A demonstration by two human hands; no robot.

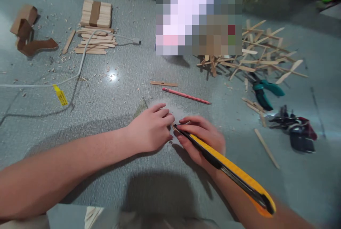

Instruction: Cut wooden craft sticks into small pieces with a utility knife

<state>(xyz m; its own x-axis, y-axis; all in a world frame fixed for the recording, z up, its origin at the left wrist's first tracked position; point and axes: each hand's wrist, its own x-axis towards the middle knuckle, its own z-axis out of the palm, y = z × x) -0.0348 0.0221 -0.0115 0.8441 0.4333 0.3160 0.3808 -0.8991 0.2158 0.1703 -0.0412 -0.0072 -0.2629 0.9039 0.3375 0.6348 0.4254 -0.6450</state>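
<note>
My right hand (204, 138) is closed around a yellow and black utility knife (226, 161). The knife's long handle slants back toward my right forearm, and its tip end points at my left hand. My left hand (153, 129) is curled, with thumb and fingers pinched together just left of that tip. What lies in this pinch is too small and hidden to tell. Beyond the hands, a red pencil (186, 96) lies on the grey textured table (112, 168). Just behind the pencil lies a single craft stick (163, 83) with a dark mark at its middle.
A banded bundle of craft sticks (96, 14) stands at the back left, near loose sticks (93, 41), brown paper strips (37, 46) and a white cable (81, 62). To the right are a pile of crossed sticks (269, 56), teal-handled pliers (262, 92) and a dark cluttered object (295, 126).
</note>
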